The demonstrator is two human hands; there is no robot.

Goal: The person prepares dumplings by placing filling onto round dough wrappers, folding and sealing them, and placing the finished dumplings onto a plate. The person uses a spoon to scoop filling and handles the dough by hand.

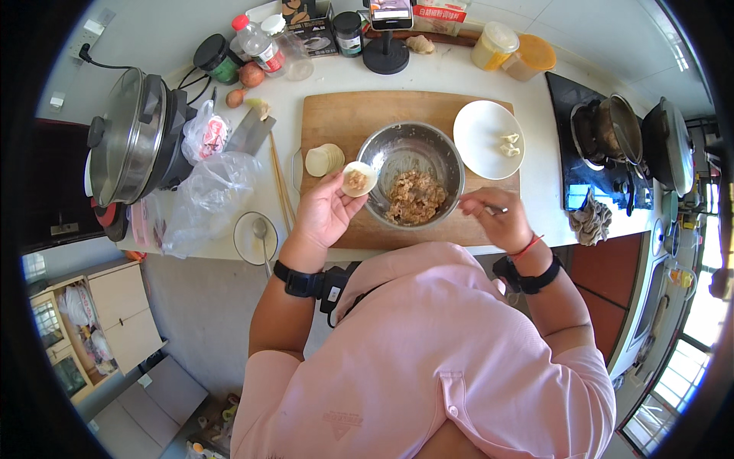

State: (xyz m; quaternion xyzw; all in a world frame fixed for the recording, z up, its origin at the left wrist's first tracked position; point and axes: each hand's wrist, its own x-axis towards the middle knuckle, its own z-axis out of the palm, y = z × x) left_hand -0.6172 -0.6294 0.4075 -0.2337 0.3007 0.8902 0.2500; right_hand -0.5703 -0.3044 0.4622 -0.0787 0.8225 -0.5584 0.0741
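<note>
My left hand (pixel 328 209) holds a round dumpling wrapper (pixel 371 172) with a small heap of meat filling (pixel 357 180) on it, at the left rim of a steel mixing bowl (pixel 416 140). More minced filling (pixel 417 198) lies in the bowl's near half. At the bowl's right side, my right hand (pixel 499 215) grips a thin metal utensil (pixel 496 210); its working end is hidden or blurred. A stack of round wrappers (pixel 324 159) lies on the wooden cutting board (pixel 367 106). Two folded dumplings (pixel 510 144) rest on a white plate (pixel 481 137) overlapping the board's right side.
To the left are chopsticks (pixel 279 181), a cleaver (pixel 250 135), plastic bags (pixel 212 186) and a glass bowl (pixel 243 235) with a spoon (pixel 261 232). A phone stand (pixel 386 57) and jars line the back. On the right, a pot (pixel 616 129) stands on the cooktop (pixel 579 172) near a crumpled cloth (pixel 590 221).
</note>
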